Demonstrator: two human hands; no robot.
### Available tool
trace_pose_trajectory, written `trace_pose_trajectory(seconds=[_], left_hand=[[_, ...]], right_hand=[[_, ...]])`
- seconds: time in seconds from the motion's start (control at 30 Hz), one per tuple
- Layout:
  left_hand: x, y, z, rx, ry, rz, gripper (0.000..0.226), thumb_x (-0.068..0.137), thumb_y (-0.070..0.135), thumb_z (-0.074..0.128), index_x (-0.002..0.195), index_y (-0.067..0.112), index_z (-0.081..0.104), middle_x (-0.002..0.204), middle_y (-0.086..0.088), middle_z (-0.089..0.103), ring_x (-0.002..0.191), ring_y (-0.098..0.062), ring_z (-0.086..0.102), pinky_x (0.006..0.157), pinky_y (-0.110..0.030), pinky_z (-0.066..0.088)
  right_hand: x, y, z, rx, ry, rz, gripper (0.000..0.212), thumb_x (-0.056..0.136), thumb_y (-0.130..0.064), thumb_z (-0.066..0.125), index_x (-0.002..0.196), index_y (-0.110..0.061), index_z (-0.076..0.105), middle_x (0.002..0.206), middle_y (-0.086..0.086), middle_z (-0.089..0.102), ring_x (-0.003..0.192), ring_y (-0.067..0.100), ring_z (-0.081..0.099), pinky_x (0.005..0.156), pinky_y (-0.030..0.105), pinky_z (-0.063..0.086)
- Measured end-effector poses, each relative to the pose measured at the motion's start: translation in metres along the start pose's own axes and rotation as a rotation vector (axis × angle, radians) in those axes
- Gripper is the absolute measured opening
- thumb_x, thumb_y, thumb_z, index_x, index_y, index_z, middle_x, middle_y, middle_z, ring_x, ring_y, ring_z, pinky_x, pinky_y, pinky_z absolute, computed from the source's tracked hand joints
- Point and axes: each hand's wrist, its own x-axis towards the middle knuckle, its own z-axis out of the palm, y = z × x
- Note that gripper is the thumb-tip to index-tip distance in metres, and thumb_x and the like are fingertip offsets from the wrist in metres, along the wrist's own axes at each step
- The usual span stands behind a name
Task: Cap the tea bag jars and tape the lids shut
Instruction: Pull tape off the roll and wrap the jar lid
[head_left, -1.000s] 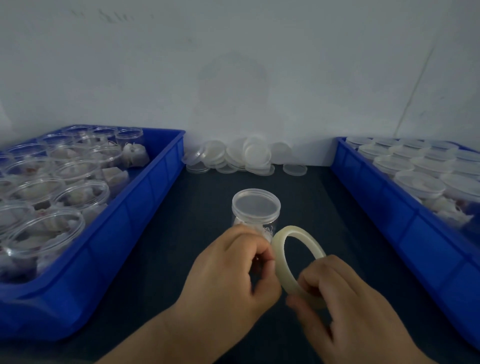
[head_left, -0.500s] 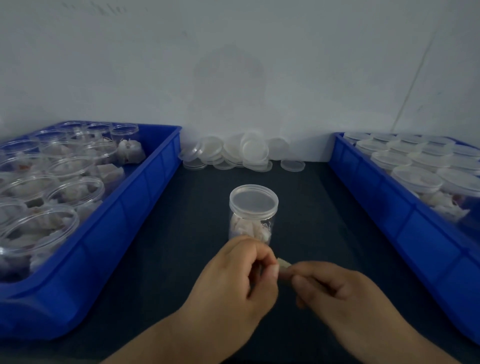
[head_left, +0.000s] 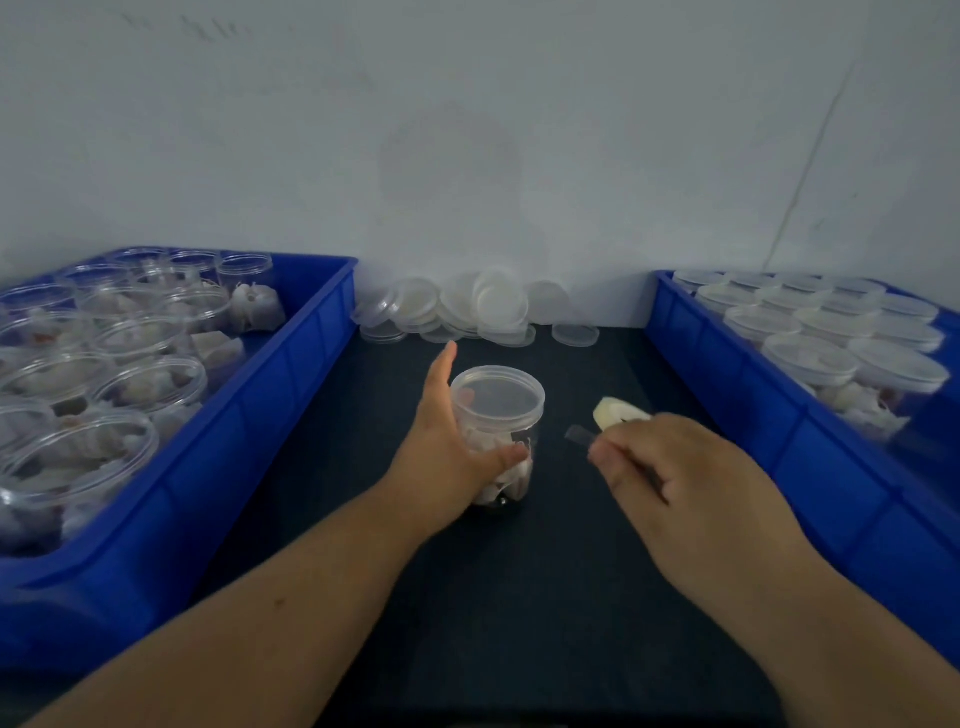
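Observation:
A clear jar (head_left: 506, 426) with tea bags inside stands capped on the dark mat, mid-table. My left hand (head_left: 447, 447) cups its left side, thumb across the front and fingers reaching behind it. Just right of the jar, my right hand (head_left: 675, 467) grips the pale tape roll (head_left: 618, 413), mostly hidden by my fingers. A short strip of tape (head_left: 577, 435) sticks out from my right fingertips toward the jar without touching it.
A blue bin (head_left: 270, 415) on the left holds several uncapped jars of tea bags. A blue bin (head_left: 737, 395) on the right holds several capped jars. Loose clear lids (head_left: 467, 312) lie piled against the back wall.
My hands were together in front of the jar, working at the tape roll's end. They have parted: the left now cups the jar, the right has carried the roll to the right.

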Motion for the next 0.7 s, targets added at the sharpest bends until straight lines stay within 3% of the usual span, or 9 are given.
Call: trace_pose_trajectory(seconds=[0.07,0.13,0.23,0.33,0.43,0.57,0.7], left_hand=[[-0.010,0.003,-0.002,-0.105,0.078,0.043,0.123,0.070,0.038,0.089,0.156,0.048,0.001,0.134,0.023,0.054,0.111,0.017,0.054,0.091,-0.003,0.041],[-0.024,0.010,-0.006,-0.269,0.084,0.085,0.119,0.064,0.052,0.086,0.153,0.054,0.007,0.112,0.027,0.069,0.100,0.014,0.064,0.076,-0.005,0.051],[-0.044,0.022,-0.010,-0.448,0.051,0.154,0.101,0.068,0.054,0.076,0.149,0.058,0.015,0.114,0.016,0.073,0.106,-0.008,0.071,0.085,-0.027,0.059],[-0.059,0.038,-0.012,-0.405,0.029,0.225,0.077,0.073,0.057,0.072,0.134,0.071,0.026,0.127,0.014,0.067,0.118,-0.012,0.066,0.102,-0.045,0.052],[-0.073,0.048,-0.011,-0.251,-0.012,0.294,0.072,0.078,0.064,0.067,0.136,0.071,0.024,0.131,0.015,0.064,0.118,-0.010,0.066,0.099,-0.037,0.054],[-0.083,0.057,-0.014,-0.122,0.017,0.330,0.061,0.075,0.065,0.065,0.125,0.067,0.029,0.124,0.027,0.058,0.115,0.002,0.062,0.086,-0.010,0.051],[-0.089,0.064,-0.016,-0.035,0.077,0.370,0.057,0.072,0.064,0.064,0.115,0.071,0.027,0.126,0.019,0.056,0.117,-0.001,0.060,0.090,-0.013,0.051]], right_hand=[[0.000,-0.004,-0.007,-0.003,0.041,-0.010,0.039,0.084,-0.066,0.024,0.087,-0.044,0.057,0.073,-0.017,0.050,0.069,-0.001,0.051,0.057,0.014,0.031],[-0.003,-0.008,-0.015,-0.034,0.104,-0.043,0.038,0.088,-0.061,0.029,0.088,-0.038,0.060,0.070,-0.017,0.049,0.063,0.000,0.050,0.055,0.015,0.031],[-0.009,-0.015,-0.027,-0.047,0.212,-0.115,0.033,0.094,-0.050,0.039,0.086,-0.029,0.064,0.066,-0.018,0.045,0.060,-0.002,0.047,0.054,0.013,0.029],[-0.014,-0.024,-0.035,-0.057,0.243,-0.175,0.033,0.100,-0.048,0.040,0.088,-0.029,0.064,0.068,-0.019,0.047,0.064,-0.002,0.048,0.056,0.012,0.031],[-0.018,-0.033,-0.038,-0.075,0.228,-0.210,0.031,0.097,-0.046,0.039,0.090,-0.031,0.065,0.070,-0.018,0.049,0.064,-0.001,0.048,0.057,0.011,0.033],[-0.023,-0.039,-0.045,-0.110,0.215,-0.216,0.029,0.097,-0.046,0.041,0.089,-0.031,0.065,0.070,-0.015,0.051,0.063,0.004,0.048,0.055,0.016,0.037],[-0.025,-0.045,-0.048,-0.160,0.215,-0.214,0.029,0.098,-0.045,0.042,0.086,-0.030,0.065,0.069,-0.014,0.049,0.060,0.007,0.046,0.052,0.018,0.035]])
